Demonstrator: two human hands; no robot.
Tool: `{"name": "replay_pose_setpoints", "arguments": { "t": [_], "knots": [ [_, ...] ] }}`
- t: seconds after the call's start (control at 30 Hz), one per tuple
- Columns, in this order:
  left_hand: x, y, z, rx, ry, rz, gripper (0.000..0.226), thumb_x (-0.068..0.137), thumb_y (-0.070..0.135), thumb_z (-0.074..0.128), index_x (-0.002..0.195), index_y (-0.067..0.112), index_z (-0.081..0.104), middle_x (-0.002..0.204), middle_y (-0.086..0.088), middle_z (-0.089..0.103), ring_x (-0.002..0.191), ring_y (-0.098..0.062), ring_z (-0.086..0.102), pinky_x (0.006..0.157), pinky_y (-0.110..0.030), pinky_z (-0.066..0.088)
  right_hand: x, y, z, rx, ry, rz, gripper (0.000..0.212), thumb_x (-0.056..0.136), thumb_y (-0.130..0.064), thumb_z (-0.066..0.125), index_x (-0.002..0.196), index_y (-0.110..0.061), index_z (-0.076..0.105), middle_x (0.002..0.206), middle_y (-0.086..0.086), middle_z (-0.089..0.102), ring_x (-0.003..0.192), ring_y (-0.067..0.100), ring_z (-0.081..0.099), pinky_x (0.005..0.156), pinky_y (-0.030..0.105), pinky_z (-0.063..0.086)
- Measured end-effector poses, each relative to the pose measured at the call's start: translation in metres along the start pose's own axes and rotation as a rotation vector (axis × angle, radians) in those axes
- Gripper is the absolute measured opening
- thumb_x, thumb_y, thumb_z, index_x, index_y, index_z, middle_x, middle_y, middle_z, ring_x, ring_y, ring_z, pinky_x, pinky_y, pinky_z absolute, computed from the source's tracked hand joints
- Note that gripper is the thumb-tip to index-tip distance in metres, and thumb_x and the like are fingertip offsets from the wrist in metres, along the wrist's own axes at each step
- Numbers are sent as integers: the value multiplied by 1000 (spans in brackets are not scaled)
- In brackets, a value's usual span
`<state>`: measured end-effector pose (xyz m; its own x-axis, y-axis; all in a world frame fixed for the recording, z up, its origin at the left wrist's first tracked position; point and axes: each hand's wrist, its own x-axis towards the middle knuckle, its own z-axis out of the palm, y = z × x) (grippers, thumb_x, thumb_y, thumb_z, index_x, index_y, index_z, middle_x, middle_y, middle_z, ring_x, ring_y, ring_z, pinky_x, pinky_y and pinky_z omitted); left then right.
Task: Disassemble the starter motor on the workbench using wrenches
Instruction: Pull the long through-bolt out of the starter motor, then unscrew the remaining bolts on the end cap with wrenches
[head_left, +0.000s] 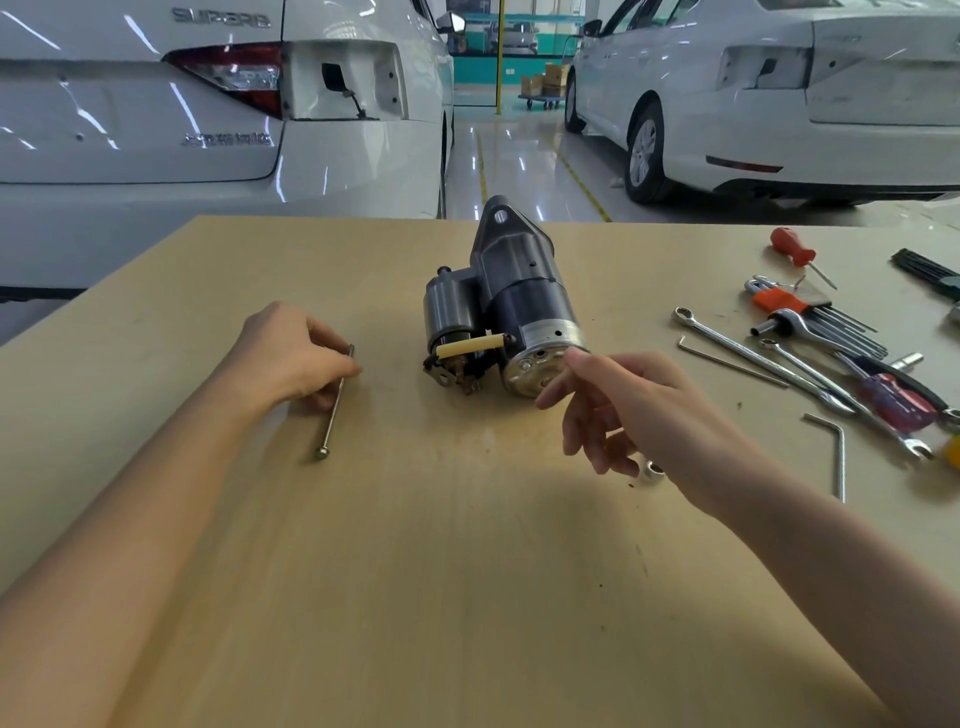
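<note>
- The starter motor (506, 306) lies on its side mid-surface (415, 571), its long axis running away from me, the shiny end cap (540, 358) facing my way.
- My left hand (291, 358), well to the motor's left, pinches the upper end of a long bolt (335, 402) resting on the surface, its head toward me.
- My right hand (639, 410) hovers just in front and right of the end cap, fingers loose and spread, gripping nothing; the forefinger nearly touches the cap's rim.
- The right hand is the nearer one, so any next reach to the cap likely falls to it.
- A small socket (652, 472) sits below that hand; wrenches (769, 364) and hex keys (831, 322) lie farther right of the motor.
</note>
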<state>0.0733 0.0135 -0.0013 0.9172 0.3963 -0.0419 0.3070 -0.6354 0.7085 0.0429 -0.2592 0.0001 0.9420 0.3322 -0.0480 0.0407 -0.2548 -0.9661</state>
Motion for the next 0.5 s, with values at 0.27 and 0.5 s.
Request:
{"name": "replay_pose_setpoints", "arguments": {
  "t": [0.27, 0.5],
  "knots": [
    [-9, 9, 18, 150, 247, 413, 24, 86, 14, 66, 108, 9, 73, 96, -11, 71, 86, -24, 63, 83, -27, 46, 5, 0, -9, 154, 386, -146, 46, 101, -31, 38, 71, -9, 63, 53, 6, 57, 44, 16, 48, 40, 24, 33],
    [-41, 23, 49, -4, 99, 834, 34, 87, 13, 70, 121, 8, 67, 124, -7, 60, 114, -17, 56, 102, -23, 41, 15, 8, -24, -203, 459, -112, 18, 91, -9, 49, 87, -17, 65, 69, 1, 63, 57, 14, 57, 50, 25, 42]
  ]
}}
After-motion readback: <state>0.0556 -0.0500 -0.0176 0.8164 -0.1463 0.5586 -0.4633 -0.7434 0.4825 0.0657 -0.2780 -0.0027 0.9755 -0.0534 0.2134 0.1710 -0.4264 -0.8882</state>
